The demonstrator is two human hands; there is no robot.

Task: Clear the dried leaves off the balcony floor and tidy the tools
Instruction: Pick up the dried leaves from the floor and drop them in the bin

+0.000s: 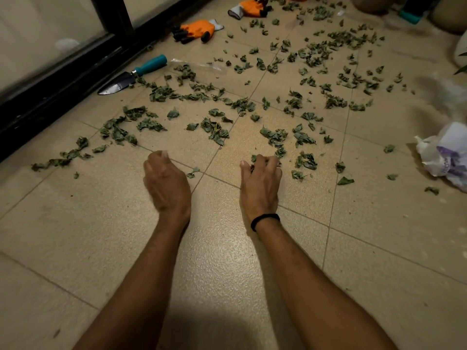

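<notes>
Tiled floor (227, 274): both forearms are stretched forward over it, low, so that the leaves can be reached by hand.
Left hand (165, 183): it is held just above or on the tile with the fingers curled under; whether any leaves are enclosed cannot be told.
Right hand (260, 183): its fingers are closed round a small clump of leaves at the near edge of the scatter. A black wristband (265, 221) is worn on this wrist.
Dried leaves (214, 130): they are strewn from the fingertips outward, ahead of both hands and off to either side. Most are judged not yet gathered, so the clearing is taken to be at an early stage.
Plastic bag (444, 157): it lies crumpled, well apart to the right of the right hand, and is judged to be kept there as the place for the handfuls.
Trowel (134, 75): it lies flat ahead and left of the left hand, beside the black door track (63, 79), among leaves, not yet tidied.
Orange gloves (197, 30): two are seen beyond the trowel, lying apart and unworn, so the leaves are handled bare.
</notes>
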